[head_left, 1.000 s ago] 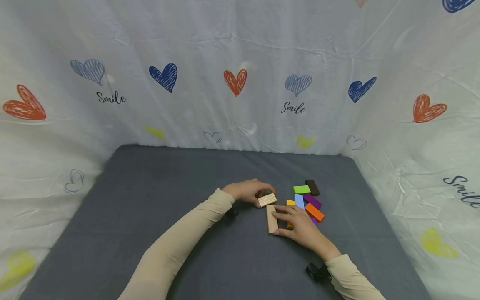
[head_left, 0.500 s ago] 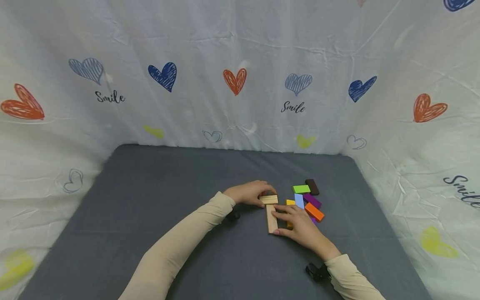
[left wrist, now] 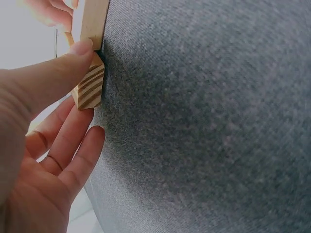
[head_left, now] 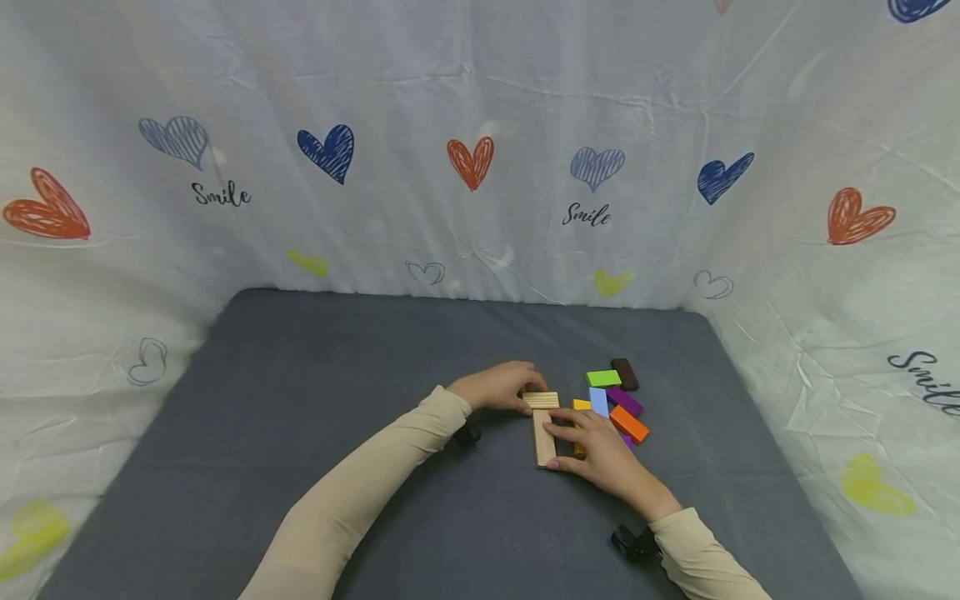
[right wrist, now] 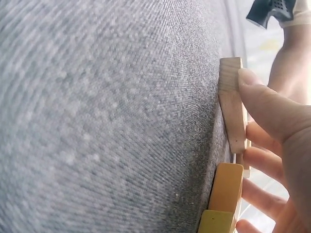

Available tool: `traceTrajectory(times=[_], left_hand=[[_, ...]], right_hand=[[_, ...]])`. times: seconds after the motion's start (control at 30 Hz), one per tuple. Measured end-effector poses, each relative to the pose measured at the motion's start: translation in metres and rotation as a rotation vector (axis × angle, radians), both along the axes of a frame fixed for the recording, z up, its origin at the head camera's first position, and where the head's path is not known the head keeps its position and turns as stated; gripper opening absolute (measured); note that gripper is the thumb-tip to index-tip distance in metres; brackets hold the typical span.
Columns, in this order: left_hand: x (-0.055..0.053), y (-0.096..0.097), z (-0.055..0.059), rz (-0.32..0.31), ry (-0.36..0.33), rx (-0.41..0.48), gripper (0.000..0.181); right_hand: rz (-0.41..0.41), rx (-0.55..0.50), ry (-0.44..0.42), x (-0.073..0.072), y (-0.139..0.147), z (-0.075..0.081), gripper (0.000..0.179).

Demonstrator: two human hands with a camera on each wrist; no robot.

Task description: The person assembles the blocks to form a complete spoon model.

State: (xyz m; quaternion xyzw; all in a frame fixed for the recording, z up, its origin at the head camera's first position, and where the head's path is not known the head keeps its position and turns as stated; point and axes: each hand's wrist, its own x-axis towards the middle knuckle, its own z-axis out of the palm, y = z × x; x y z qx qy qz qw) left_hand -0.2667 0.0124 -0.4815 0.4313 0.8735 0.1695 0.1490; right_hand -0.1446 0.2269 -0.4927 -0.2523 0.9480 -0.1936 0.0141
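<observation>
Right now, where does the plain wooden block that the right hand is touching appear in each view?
Head: plain wooden block, right of center, lower half.
Left wrist: plain wooden block, left of center, cut off by the top edge.
Right wrist: plain wooden block, right of center, around mid-height.
Shared landmark: right hand, beside it in every view.

Lower right of centre in the head view, a pale wooden block (head_left: 543, 438) lies lengthwise up-frame; a striped-grain block (head_left: 543, 400) sits crosswise against its upper end.
</observation>
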Motion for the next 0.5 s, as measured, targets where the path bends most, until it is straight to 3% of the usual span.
traceTrajectory(times=[0.5], left_hand=[[0.0009, 0.0005, -0.0031, -0.007, -0.007, -0.010, 0.041]], right_hand=[[0.006, 0.006, 0.012, -0.0002, 0.0003, -0.0008, 0.063]])
